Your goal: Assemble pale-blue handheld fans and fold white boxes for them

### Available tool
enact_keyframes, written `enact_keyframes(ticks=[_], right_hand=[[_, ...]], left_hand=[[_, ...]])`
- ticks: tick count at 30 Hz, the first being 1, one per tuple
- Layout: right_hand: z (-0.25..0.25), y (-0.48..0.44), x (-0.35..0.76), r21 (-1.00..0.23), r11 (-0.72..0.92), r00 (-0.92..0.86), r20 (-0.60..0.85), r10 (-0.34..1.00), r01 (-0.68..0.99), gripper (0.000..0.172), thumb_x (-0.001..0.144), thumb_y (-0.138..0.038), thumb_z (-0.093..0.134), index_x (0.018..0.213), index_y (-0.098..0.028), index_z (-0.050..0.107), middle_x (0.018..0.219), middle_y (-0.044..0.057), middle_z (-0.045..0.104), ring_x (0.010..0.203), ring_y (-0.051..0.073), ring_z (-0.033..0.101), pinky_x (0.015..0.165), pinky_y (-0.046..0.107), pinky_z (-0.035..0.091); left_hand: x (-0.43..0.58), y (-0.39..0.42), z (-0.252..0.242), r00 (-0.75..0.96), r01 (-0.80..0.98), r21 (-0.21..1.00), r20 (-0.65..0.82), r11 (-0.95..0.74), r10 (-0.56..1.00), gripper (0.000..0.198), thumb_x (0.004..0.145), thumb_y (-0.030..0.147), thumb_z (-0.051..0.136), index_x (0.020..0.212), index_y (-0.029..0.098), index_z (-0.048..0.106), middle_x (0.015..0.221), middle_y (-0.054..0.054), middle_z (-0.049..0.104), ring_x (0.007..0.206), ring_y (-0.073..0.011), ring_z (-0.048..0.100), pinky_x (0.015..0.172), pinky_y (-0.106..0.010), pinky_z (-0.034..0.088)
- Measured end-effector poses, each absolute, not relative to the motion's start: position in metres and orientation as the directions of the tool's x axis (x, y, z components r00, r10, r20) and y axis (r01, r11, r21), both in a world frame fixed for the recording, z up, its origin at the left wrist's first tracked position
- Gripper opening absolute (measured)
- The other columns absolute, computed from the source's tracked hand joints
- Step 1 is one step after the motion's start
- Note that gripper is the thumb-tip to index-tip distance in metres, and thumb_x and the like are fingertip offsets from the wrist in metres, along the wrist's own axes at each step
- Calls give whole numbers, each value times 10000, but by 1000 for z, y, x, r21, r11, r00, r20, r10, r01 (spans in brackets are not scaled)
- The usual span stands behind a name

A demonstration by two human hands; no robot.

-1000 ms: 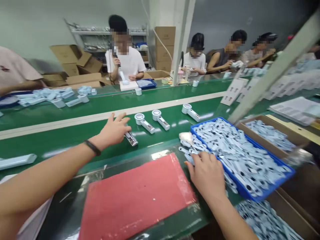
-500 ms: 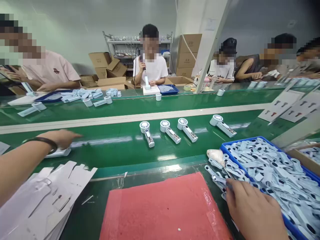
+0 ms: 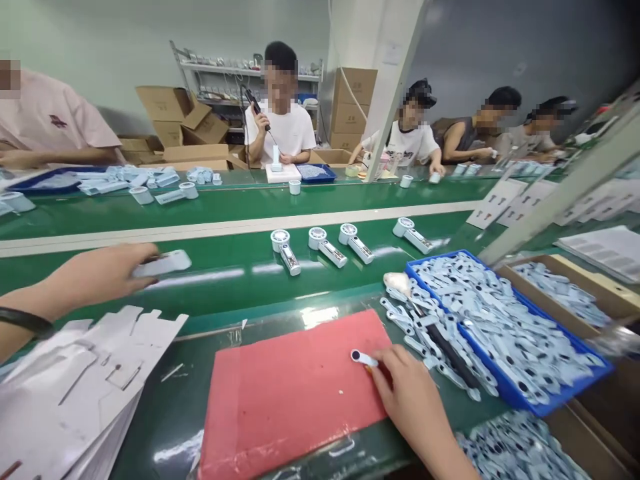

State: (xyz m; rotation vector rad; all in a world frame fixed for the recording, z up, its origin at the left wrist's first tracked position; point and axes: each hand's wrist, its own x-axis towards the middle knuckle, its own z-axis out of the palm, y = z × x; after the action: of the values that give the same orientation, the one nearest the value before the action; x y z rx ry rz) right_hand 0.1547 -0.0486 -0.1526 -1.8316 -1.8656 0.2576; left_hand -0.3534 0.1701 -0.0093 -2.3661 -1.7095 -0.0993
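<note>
My left hand (image 3: 97,273) is closed round a white handheld device (image 3: 163,263) and holds it just above the green conveyor belt (image 3: 235,267) at the left. My right hand (image 3: 407,393) pinches a small pale blue part (image 3: 364,359) with a round dark hole at its tip, over the right side of the red mat (image 3: 295,390). Several white devices with round heads (image 3: 320,245) lie in a row on the belt beyond the mat.
A blue tray (image 3: 505,320) heaped with pale blue parts sits right of the mat, with cardboard boxes (image 3: 560,287) of the same parts beside it. A stack of white die-cut cards (image 3: 75,387) lies at the lower left. Several people work across the belt.
My left hand has lifted the white device off the belt and brought it rightward. My right hand has come from the blue tray to the red mat with one pale blue part.
</note>
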Motion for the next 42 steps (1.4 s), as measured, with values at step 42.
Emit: enact_keyframes(ticks=[42], right_hand=[[-145, -46, 126, -331, 421, -143, 618, 773, 844, 268, 1063, -392, 500, 914, -202, 617, 857, 33, 691, 795, 208, 622, 763, 338, 381]], left_hand=[[-74, 31, -102, 777, 340, 522, 312, -782, 546, 111, 947, 243, 664, 1040, 183, 672, 1012, -59, 721, 1057, -227, 610, 1043, -421, 436]])
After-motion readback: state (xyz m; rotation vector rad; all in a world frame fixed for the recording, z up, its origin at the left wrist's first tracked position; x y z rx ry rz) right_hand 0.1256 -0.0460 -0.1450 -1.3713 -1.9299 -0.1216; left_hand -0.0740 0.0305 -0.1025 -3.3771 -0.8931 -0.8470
